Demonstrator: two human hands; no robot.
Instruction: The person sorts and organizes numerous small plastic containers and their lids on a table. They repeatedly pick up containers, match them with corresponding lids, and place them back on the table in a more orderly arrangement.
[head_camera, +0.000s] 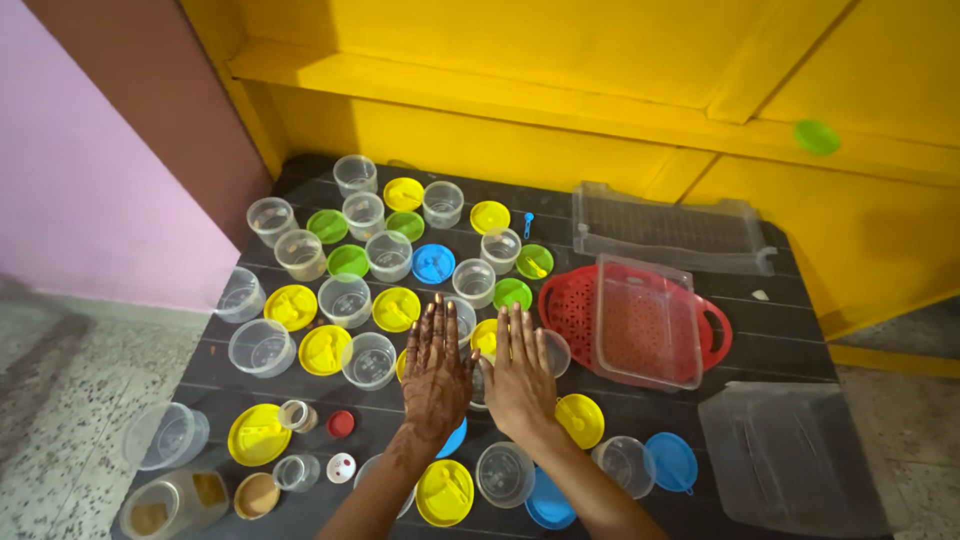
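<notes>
Both hands lie flat, fingers spread, side by side over a dark bench (760, 330) crowded with clear tubs and coloured lids. The left hand (436, 375) covers a yellow lid (402, 364) and a blue lid (454, 438); the right hand (520, 380) rests beside a clear tub (556, 352). A red basket (570, 305) sits just right of them.

No labels, signs or screens in view. Pkg-like things only: a clear jar (165, 505) w/ yellow-brown filling and a small round tub (257, 495) w/ brown content, both well left of and nearer than the left hand (437, 378) fingers (430, 325). A cloudy plastic box (790, 455) lies well right of the right hand (520, 385) fingers (517, 325).
</notes>
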